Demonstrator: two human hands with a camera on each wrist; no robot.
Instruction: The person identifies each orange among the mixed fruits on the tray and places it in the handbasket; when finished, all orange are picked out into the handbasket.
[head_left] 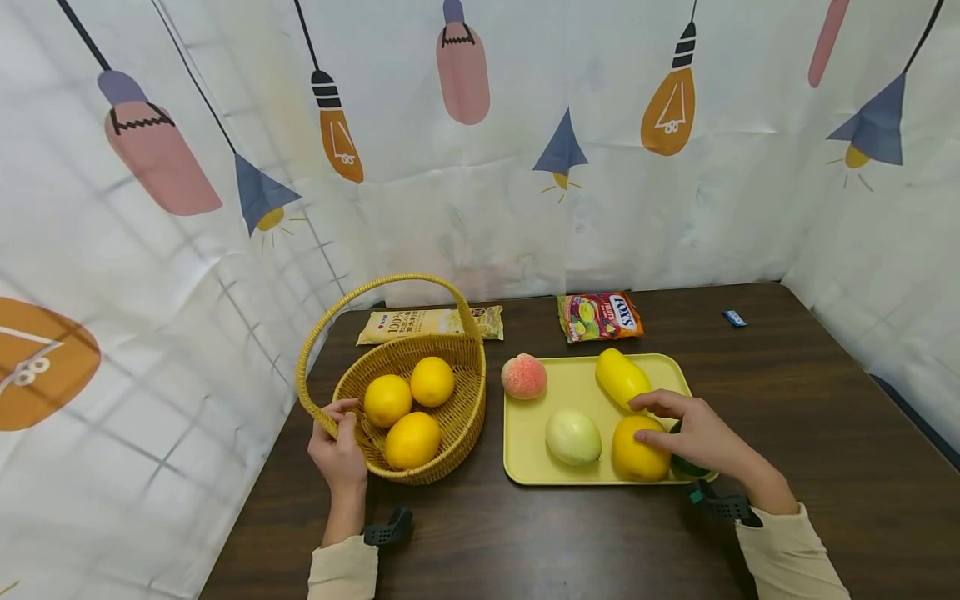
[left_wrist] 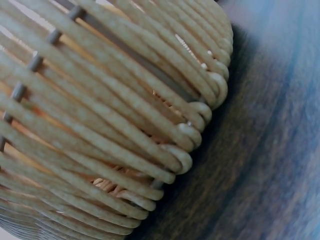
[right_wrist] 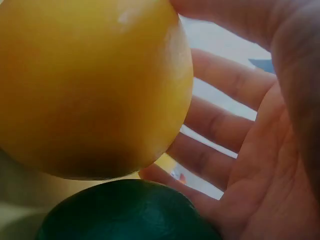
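Note:
A wicker basket (head_left: 457,446) stands on the left and holds several yellow-orange round fruits (head_left: 413,441). My left hand (head_left: 339,446) grips the base of its arched handle (head_left: 303,358); the left wrist view shows only woven wall and table. On the right, my right hand (head_left: 701,433) has thumb and fingers round a yellow-orange fruit (head_left: 636,454) at the front of a yellow tray (head_left: 525,467). Beneath that hand lies a dark green rounded fruit (right_wrist: 125,212), partly hidden. The tray also bears a pale green round fruit (head_left: 573,437), a long yellow fruit (head_left: 621,377) and a peach (head_left: 523,377).
Behind the basket lies a beige snack packet (head_left: 427,323). A red Fox's candy bag (head_left: 600,317) lies behind the tray, with a small blue wrapper (head_left: 734,318) farther right. A patterned curtain (head_left: 487,208) encloses the dark wooden table (head_left: 525,542).

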